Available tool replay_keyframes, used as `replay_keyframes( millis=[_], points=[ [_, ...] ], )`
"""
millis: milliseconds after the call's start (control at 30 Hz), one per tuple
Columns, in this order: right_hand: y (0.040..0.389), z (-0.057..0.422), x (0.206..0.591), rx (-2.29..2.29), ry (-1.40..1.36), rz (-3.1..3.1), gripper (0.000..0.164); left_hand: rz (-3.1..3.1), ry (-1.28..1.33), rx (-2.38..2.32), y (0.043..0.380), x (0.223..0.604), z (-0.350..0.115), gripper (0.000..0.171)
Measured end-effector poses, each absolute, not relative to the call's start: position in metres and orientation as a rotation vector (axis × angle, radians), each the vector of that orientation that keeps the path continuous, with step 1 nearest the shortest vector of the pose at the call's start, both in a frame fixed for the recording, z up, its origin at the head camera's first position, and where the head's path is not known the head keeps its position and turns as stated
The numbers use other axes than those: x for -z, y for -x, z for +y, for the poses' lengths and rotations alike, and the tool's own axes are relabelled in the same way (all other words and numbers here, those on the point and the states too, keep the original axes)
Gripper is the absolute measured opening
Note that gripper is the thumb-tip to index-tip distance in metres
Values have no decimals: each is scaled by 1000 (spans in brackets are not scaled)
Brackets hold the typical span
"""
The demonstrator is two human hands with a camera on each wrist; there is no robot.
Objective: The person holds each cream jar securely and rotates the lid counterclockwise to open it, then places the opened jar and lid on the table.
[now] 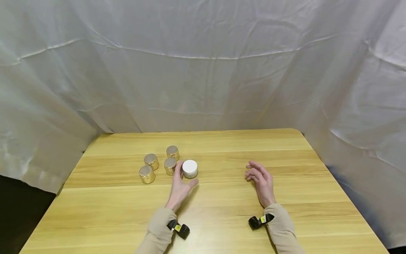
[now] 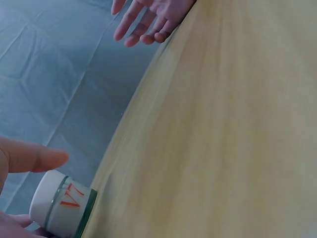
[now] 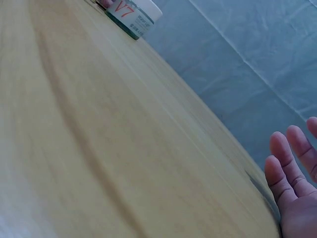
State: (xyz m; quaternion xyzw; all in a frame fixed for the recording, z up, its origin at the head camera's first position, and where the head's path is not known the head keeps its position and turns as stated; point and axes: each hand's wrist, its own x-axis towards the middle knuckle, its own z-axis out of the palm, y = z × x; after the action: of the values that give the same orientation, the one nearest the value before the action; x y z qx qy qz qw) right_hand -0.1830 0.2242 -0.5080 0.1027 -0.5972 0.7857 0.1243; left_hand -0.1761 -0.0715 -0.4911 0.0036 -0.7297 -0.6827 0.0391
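Note:
A white-lidded cream jar [image 1: 190, 168] stands upright on the wooden table, left of the middle. Its pale body [image 2: 73, 203] carries orange-red "V7" lettering and has a green base. My left hand [image 1: 180, 186] reaches around the jar's near left side, fingers along its left and thumb spread away in front. In the left wrist view a gap shows between the upper digit [image 2: 42, 157] and the lid. Well to the right, my right hand [image 1: 262, 183] hovers by the table with loosely bent fingers and holds nothing.
Several gold-lidded jars stand left of the white one; the closest gold jar [image 1: 170, 165] is right beside my left fingers, and another gold jar [image 1: 147, 174] sits farthest left. A grey curtain [image 1: 203, 84] hangs behind the table [image 1: 222, 208] and along its sides.

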Motion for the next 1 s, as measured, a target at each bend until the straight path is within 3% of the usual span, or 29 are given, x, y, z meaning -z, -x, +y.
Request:
replay_keyframes(
  millis=[267,1000],
  points=[
    [183,224,509,-2273,-257,-1778,44,-2304,-135,2002,186,491,-65,98],
    [184,222,509,-2254,-235,-1806,41,-2344,-178,1830,196,495,-58,89]
  ],
)
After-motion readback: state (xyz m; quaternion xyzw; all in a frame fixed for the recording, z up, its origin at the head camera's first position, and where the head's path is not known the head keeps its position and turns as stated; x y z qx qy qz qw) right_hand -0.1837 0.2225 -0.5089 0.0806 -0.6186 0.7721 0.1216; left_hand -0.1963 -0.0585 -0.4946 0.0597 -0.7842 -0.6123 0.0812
